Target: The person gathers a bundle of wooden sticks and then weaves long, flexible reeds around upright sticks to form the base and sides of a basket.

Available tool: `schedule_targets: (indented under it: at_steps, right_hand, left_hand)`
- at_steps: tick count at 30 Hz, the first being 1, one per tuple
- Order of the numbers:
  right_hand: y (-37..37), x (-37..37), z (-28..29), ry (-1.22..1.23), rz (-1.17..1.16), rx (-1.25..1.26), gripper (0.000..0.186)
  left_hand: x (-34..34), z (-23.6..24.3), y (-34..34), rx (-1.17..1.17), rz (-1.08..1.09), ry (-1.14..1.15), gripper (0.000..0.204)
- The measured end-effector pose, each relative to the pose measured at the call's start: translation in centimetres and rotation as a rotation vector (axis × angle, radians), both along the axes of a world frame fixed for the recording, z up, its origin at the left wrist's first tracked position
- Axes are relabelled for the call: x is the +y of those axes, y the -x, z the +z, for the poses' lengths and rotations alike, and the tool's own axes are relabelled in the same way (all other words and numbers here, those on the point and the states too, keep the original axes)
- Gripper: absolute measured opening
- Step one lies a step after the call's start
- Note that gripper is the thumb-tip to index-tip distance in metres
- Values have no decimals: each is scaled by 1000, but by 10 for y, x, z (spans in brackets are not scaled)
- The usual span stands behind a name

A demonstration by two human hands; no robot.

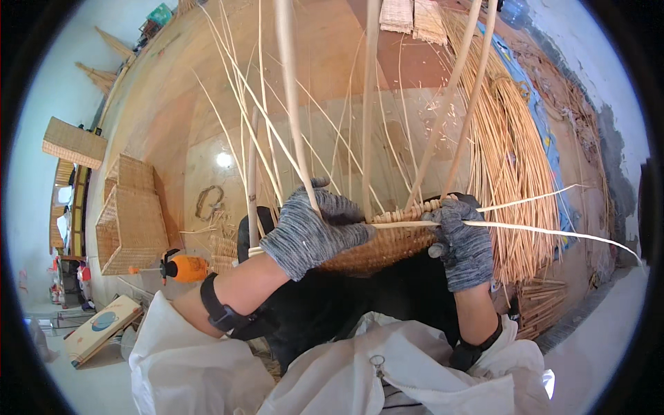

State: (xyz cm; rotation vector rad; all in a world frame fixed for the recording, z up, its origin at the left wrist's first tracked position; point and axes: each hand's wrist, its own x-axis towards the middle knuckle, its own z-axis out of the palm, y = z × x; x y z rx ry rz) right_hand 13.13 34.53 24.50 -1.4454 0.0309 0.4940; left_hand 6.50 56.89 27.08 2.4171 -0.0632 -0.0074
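Observation:
A half-woven wicker basket (370, 252) rests across my lap, with thick upright stakes (368, 104) and thinner rods rising from it. My left hand (308, 232), in a grey knitted glove, is closed around the base of a thick stake at the basket's left part. My right hand (462, 242), gloved alike, pinches a pale willow rod (532, 227) at the right end of the rim. That rod runs along the basket's edge between both hands, and its tip sticks out to the right. Another rod (529, 198) points right just above it.
A large bundle of peeled rods (515, 166) lies on the floor to the right, beside a blue sheet (553, 159). Woven boxes (131, 214) and an orange spray bottle (188, 268) stand at left. Flat woven panels (415, 17) lie at the far side.

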Motion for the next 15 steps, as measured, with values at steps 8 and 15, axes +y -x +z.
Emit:
schedule_targets:
  at_steps: [8, 15]
  right_hand:
    - [24, 1, 38, 565, 314, -560, 22]
    - [8, 21, 65, 32, 142, -389, 16]
  left_hand:
    - [4, 2, -7, 48, 56, 34, 25]
    - [-8, -2, -18, 38, 258, 58, 25]
